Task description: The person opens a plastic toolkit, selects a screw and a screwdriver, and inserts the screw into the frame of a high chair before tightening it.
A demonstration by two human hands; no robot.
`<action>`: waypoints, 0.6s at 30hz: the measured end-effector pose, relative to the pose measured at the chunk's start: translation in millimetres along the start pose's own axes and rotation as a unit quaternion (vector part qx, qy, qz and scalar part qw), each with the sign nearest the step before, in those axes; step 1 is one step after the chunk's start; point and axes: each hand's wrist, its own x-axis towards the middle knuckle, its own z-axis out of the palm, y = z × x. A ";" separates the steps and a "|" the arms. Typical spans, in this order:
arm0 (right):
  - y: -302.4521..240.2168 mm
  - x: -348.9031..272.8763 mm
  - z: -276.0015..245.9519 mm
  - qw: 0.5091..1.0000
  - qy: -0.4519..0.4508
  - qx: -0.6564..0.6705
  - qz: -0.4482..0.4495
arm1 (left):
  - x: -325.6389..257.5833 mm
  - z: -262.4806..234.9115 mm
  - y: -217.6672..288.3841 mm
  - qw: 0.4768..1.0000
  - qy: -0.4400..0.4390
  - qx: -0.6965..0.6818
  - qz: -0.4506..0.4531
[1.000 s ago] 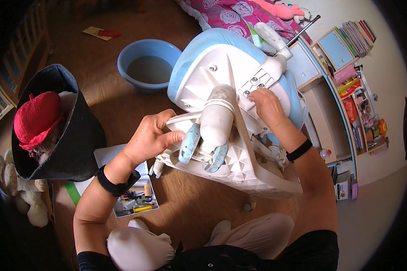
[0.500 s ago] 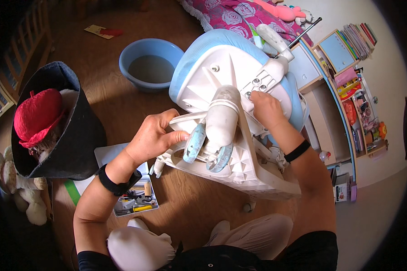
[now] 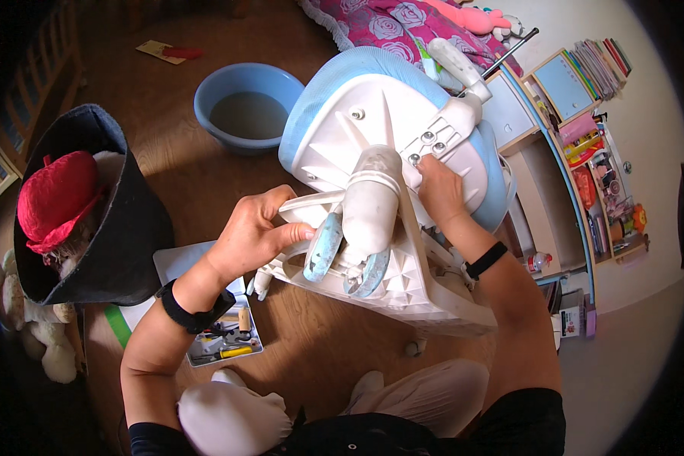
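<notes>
A swivel chair lies tipped over in front of me, the white underside of its seat [image 3: 334, 125] and a blue mesh rim facing up. Its white central post [image 3: 370, 216] points toward me. My left hand [image 3: 254, 232] grips a leg of the chair base, thumb against a scuffed blue caster [image 3: 324, 247]. At the armrest bracket [image 3: 452, 121], my right hand [image 3: 442, 190] is closed, its fingertips beside a silver bolt [image 3: 414, 159]. Whatever those fingers hold is hidden. Two more bolts show in the bracket.
A blue basin [image 3: 205, 114] of water stands beyond the chair. To the left are a dark bin [image 3: 137, 228] holding a red hat and an open toolbox [image 3: 258, 346] with several tools. Shelves and a desk [image 3: 539, 197] line the right; a bed with a pink floral cover [image 3: 365, 26] is behind.
The whole view has shifted slightly, scene things sitting a little further left. Both hands keep their places on the chair; the right hand's fingers have turned slightly by the bolt.
</notes>
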 end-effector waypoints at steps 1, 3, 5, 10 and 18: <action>0.6 -1.7 5.2 1.000 0.016 0.009 0.015 | 0.6 0.0 0.6 1.000 0.001 0.008 0.007; -0.9 -5.3 10.8 0.999 0.032 0.019 0.030 | 1.5 -0.6 2.7 1.000 -0.001 0.013 0.008; -8.5 -8.2 13.8 0.993 0.040 0.067 0.092 | 1.0 -0.7 2.7 1.000 -0.001 0.016 0.009; -4.7 -12.7 31.2 0.981 0.075 0.127 0.122 | 0.3 0.7 -1.6 1.000 0.007 0.015 0.015; 6.1 -11.3 -3.5 0.994 0.014 0.111 0.019 | 1.0 0.1 -0.7 1.000 -0.001 0.005 -0.001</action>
